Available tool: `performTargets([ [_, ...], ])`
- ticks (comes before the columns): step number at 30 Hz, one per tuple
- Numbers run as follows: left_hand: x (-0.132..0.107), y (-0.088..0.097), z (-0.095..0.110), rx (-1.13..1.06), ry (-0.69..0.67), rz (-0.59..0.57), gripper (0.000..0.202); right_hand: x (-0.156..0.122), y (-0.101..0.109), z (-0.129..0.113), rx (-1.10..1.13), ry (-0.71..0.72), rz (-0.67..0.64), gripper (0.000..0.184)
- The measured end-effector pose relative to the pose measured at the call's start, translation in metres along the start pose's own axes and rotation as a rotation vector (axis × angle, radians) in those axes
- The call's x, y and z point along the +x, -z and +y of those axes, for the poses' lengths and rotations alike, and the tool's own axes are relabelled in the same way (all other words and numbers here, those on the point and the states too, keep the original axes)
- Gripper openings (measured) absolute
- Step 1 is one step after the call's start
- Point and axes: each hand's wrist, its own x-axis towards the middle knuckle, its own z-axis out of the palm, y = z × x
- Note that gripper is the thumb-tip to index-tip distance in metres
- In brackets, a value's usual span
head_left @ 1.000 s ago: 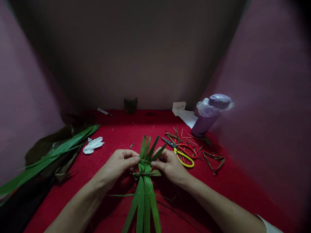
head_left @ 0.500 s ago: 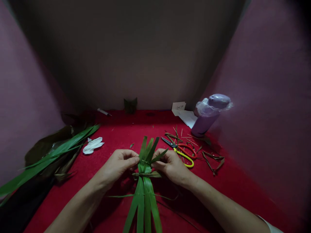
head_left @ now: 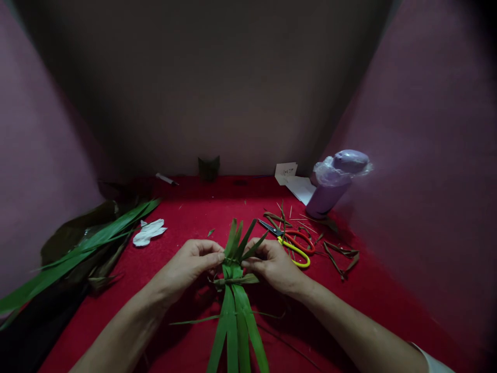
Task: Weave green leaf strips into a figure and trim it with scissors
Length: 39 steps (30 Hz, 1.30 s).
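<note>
A bundle of long green leaf strips (head_left: 236,311) lies on the red cloth (head_left: 186,217), crossed by a short strip near the middle. My left hand (head_left: 190,264) pinches the bundle from the left where the strips cross. From the right, my right hand (head_left: 272,264) pinches the same spot. Above my fingers the strip tips fan out upward. The long ends run toward me.
Scissors (head_left: 291,243) with yellow and red handles lie just right of my right hand, among brown leaf scraps (head_left: 341,254). A purple bottle (head_left: 334,184) stands at the back right by white papers (head_left: 298,186). Long green leaves (head_left: 77,248) and a white scrap (head_left: 149,231) lie on the left.
The near ends of the strips have swung slightly to the right. The fanned tips have drawn a little closer together. Both hands keep their pinch.
</note>
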Motion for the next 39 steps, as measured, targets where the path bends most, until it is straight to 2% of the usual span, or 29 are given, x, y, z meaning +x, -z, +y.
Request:
performTargets([
  [4, 0.0, -0.001, 0.001, -0.009, 0.002, 0.022, 0.018, 0.0, 0.0, 0.002, 0.068, -0.007, -0.02, 0.01],
  [12, 0.001, -0.004, 0.002, -0.07, -0.02, 0.069, 0.02, 0.002, -0.001, 0.011, 0.134, 0.015, 0.01, 0.025],
  [18, 0.003, -0.006, -0.001, -0.18, -0.044, 0.079, 0.011, 0.003, -0.003, 0.015, 0.14, 0.062, 0.078, 0.027],
  [24, 0.004, -0.006, -0.004, -0.186, -0.042, 0.084, 0.014, 0.002, -0.007, 0.015, 0.189, 0.09, 0.091, 0.028],
  [27, 0.004, -0.008, -0.005, -0.206, -0.034, 0.095, 0.015, 0.002, -0.007, 0.016, 0.154, 0.092, 0.123, 0.027],
  [31, 0.005, -0.01, -0.004, -0.21, -0.024, 0.18, 0.015, 0.003, -0.005, 0.019, 0.054, 0.074, 0.162, 0.022],
  [35, 0.006, -0.006, -0.003, -0.208, -0.034, 0.222, 0.017, 0.002, -0.004, 0.016, -0.097, -0.03, 0.149, 0.019],
  [39, 0.007, -0.002, -0.004, -0.219, -0.047, 0.235, 0.018, 0.0, -0.003, 0.011, -0.159, -0.042, 0.136, 0.021],
])
